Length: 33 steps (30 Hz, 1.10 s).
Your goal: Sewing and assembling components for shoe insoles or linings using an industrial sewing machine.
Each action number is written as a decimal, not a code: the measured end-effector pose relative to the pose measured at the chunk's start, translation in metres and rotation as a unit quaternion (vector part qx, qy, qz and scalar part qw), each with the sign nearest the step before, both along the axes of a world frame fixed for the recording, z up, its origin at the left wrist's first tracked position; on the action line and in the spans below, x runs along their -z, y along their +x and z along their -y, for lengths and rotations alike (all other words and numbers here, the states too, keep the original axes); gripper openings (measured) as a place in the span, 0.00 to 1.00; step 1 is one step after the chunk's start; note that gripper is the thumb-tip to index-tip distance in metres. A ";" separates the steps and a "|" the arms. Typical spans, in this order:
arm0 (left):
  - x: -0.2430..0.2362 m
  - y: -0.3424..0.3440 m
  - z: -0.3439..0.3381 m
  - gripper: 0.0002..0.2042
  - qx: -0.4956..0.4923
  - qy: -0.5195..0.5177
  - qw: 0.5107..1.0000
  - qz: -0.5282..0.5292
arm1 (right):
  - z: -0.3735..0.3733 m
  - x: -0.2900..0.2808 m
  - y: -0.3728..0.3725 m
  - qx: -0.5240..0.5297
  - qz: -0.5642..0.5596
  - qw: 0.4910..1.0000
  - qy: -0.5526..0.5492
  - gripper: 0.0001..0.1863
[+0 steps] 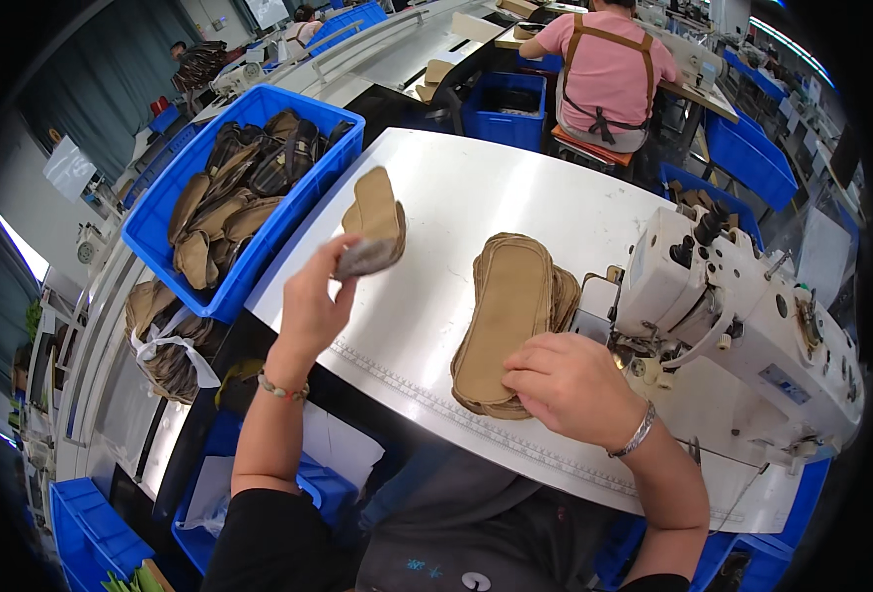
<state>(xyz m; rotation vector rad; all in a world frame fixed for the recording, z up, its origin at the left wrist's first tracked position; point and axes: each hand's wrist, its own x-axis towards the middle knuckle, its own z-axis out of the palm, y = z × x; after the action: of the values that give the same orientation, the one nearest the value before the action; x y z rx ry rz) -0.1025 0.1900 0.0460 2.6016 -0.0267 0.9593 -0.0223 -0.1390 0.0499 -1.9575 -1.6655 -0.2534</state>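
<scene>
On the white sewing table lies a stack of tan insole-shaped fabric pieces (507, 316) with stitched outlines, more of the same shape peeking out behind it on the right. My right hand (579, 390) is closed at the stack's lower right edge, fingertips pinching the edge of the top piece. To the left, my left hand (320, 296) grips a small batch of tan fabric pieces (377, 212) by its near end, thumb and fingers closed round it. That near end looks greyish and blurred.
A white sewing machine (732, 306) stands right of the stack. Left of the table, a blue crate (249, 202) holds brown and plaid pieces; below it sits a tied bundle (165, 340). A ruler strip (476, 424) runs along the near edge. Ahead sits a person in pink (609, 74).
</scene>
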 end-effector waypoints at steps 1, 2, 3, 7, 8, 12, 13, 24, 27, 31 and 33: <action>0.014 -0.008 -0.002 0.24 -0.001 0.033 0.997 -0.076 | -0.001 0.001 -0.001 0.000 -0.002 1.000 0.002 0.09; 0.028 -0.014 -0.002 0.23 0.000 0.065 0.986 -0.151 | -0.001 0.002 -0.002 0.000 -0.002 1.000 0.002 0.09; 0.042 -0.020 -0.001 0.22 0.029 0.085 0.983 -0.160 | -0.002 0.005 -0.003 0.001 -0.001 1.000 0.017 0.07; 0.031 -0.028 0.019 0.19 0.065 0.076 0.984 -0.146 | -0.002 0.015 -0.002 0.053 -0.005 0.999 -0.005 0.06; 0.020 -0.029 0.028 0.21 0.067 0.076 0.989 -0.110 | -0.002 0.016 -0.001 0.057 -0.007 0.998 -0.006 0.06; 0.003 -0.035 0.071 0.29 0.141 -0.031 0.987 -0.071 | -0.003 0.016 0.003 0.060 -0.069 0.995 0.031 0.05; -0.003 -0.035 0.087 0.28 0.170 -0.045 0.983 -0.059 | -0.003 0.015 0.002 0.054 -0.084 0.994 0.047 0.04; 0.015 -0.013 0.137 0.16 0.163 -0.111 0.975 -0.103 | 0.027 -0.007 -0.002 0.091 -0.036 0.995 -0.009 0.10; 0.013 -0.009 0.146 0.15 0.153 -0.114 0.981 -0.046 | 0.032 -0.004 0.000 0.071 -0.029 0.996 -0.033 0.09; 0.011 -0.007 0.154 0.13 0.177 -0.073 0.977 -0.095 | 0.030 0.009 0.003 0.044 -0.021 0.993 -0.104 0.10; 0.011 -0.006 0.152 0.13 0.177 -0.042 0.976 -0.120 | 0.026 0.010 0.002 0.043 -0.017 0.994 -0.098 0.10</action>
<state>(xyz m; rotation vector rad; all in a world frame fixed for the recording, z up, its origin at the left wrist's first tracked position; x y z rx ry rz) -0.1089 0.0380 0.0349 2.4998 -0.3644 0.5072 -0.0200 -0.1646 0.0395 -2.1683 -1.6382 -0.0909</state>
